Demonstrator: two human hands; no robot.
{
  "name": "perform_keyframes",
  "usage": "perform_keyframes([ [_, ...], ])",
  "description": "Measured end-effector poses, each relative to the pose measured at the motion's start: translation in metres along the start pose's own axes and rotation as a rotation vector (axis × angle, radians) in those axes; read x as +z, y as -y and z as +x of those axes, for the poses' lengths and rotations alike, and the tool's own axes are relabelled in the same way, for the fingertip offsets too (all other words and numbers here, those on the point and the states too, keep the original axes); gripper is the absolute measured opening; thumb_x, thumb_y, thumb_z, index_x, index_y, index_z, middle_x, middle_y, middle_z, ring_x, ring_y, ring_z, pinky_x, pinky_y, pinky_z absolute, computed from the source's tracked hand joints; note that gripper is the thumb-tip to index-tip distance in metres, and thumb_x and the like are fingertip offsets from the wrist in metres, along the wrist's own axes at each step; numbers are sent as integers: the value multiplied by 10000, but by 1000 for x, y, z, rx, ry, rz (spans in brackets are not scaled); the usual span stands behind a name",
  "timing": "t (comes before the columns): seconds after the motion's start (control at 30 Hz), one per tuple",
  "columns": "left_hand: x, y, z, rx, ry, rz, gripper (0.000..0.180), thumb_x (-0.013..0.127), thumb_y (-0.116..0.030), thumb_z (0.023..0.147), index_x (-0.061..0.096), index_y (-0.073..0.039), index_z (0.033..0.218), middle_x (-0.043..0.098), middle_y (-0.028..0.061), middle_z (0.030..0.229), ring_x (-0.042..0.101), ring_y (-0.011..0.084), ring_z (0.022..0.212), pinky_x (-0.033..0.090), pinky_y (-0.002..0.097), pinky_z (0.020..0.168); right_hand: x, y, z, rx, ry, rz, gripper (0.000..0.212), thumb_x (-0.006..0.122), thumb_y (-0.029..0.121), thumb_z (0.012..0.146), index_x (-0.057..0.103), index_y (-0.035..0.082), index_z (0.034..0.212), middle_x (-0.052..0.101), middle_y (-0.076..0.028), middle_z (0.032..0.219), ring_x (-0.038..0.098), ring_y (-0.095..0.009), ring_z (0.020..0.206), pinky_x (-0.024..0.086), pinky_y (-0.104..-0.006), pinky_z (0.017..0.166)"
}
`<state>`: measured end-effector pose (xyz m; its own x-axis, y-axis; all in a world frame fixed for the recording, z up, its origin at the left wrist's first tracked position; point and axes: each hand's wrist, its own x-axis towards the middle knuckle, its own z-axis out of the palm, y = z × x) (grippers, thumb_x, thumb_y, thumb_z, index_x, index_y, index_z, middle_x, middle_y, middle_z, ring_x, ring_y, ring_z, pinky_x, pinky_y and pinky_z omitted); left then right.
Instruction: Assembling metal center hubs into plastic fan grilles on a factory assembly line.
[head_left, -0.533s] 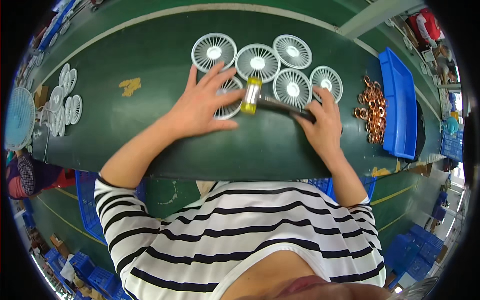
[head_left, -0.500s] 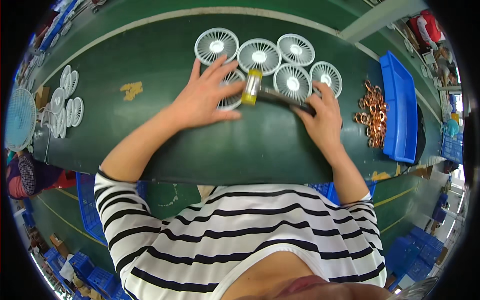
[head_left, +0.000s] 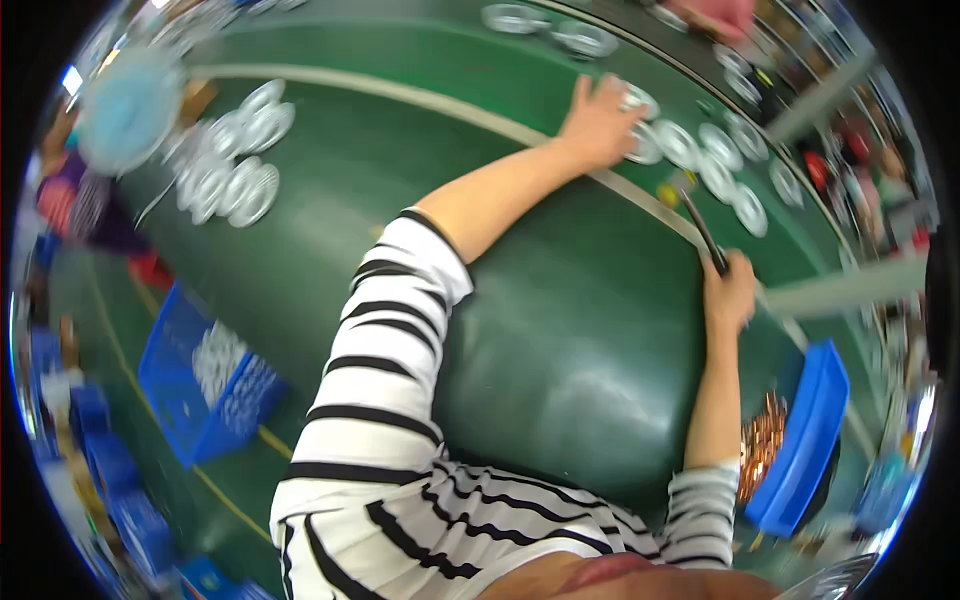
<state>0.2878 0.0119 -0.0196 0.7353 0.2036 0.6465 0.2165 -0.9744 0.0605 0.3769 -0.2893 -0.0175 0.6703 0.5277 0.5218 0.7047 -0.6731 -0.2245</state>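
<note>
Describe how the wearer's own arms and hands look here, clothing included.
The left hand and right hand look bare, with no gloves or wristwear to be made out; blur hides whether any ring is worn. The left sleeve is loose, white with black crosswise stripes, ending near the elbow. The right sleeve is also striped, but blurrier.

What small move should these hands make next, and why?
Perhaps the left hand should draw one white disc a little closer: it reaches over the discs there, arm stretched away from the body, while the right hand is occupied with a hammer. Blur hides whether any disc is gripped.
</note>
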Motion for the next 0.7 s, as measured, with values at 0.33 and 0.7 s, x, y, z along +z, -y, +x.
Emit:
perform_keyframes([
  [0.33,-185,206,-128,-610,23,615,504,680,-444,773,599,-154,1177,547,144,1236,424,328,1232,237,660,1013,-53,79,-98,-164,199,155,310,787,252,734,570,44,808,569,-102,795,558,-294,747,451,-398,677],
  [0.7,-324,389,-308,-1297,37,180,847,476,-757,744,445,-233,1409,490,103,1401,388,348,1339,56,700,1055,-44,79,-99,-210,185,151,312,748,262,783,541,30,811,519,-102,771,524,-276,708,442,-369,660],
])
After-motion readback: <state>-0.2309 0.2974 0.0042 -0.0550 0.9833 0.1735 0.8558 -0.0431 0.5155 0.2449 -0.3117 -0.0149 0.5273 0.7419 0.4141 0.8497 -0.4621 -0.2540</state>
